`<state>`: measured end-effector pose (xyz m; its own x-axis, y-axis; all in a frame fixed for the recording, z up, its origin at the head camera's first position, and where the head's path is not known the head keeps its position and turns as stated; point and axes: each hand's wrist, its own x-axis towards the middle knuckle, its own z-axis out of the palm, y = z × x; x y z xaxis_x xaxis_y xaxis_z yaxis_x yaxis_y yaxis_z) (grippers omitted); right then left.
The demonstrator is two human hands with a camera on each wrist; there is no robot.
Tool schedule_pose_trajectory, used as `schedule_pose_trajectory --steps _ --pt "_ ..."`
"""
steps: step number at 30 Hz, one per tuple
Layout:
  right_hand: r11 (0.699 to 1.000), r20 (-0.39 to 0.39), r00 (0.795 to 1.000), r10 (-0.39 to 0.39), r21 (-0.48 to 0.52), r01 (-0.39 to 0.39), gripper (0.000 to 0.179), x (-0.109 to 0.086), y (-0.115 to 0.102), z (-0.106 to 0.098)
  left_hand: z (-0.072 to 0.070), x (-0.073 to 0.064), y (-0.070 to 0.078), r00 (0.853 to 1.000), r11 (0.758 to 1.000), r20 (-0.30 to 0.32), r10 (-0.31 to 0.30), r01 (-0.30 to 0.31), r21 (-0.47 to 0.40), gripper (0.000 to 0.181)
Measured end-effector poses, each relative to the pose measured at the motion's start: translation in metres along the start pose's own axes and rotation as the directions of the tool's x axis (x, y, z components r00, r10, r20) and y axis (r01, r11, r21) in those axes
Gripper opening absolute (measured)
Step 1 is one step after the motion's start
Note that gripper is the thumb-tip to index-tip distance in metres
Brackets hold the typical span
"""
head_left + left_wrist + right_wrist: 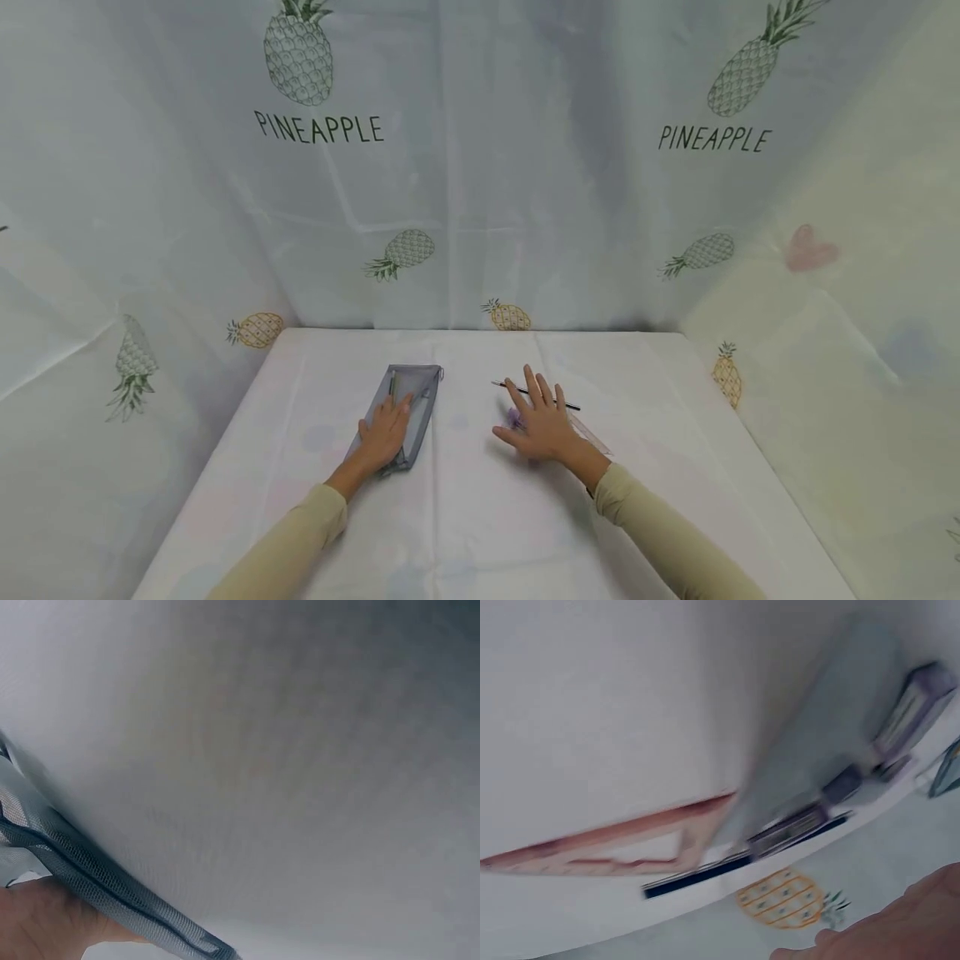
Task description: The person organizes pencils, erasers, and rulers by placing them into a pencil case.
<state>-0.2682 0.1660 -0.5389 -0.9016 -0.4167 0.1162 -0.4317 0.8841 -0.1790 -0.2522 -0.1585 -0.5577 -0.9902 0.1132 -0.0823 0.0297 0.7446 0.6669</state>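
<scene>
On the table's (480, 517) L side, the grey pouch (420, 412) is touched by the L grip (384, 433), fingers extended; 1 pencil-like item (392, 384) is seen in it. Under/near the R grip (546, 427), spread & holding nothing, the pen (572, 407), set square (615, 832) & purple-marked pcs. (795, 829) are left outside: prob. part done. Set sq. cut-out & purple pcs. are shown better in R wrist view; mesh weave only in L wrist view.

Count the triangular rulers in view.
1: the pink triangular ruler, lying near the dark pen, partly covered by the right hand in the head view. The gray pouch could hide others.
</scene>
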Motion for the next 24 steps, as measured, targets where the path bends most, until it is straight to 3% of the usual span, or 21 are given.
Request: schedule_pose_trajectory --steps 8,14,24 --pt "0.992 -0.033 0.992 0.120 0.038 -0.119 0.092 -0.003 0.046 -0.014 -0.005 -0.001 0.003 1.000 1.000 0.003 0.008 -0.008 -0.028 0.055" --pt "0.980 0.006 0.981 0.193 0.037 -0.193 0.093 -0.008 0.078 -0.011 -0.004 -0.001 0.003 1.000 1.000 0.009 0.030 -0.030 0.010 0.056" --pt "0.959 0.009 0.961 0.275 0.071 -0.275 0.090 -0.006 0.109 -0.013 0.001 -0.004 0.004 1.000 0.998 0.010 0.015 -0.015 0.068 0.055"
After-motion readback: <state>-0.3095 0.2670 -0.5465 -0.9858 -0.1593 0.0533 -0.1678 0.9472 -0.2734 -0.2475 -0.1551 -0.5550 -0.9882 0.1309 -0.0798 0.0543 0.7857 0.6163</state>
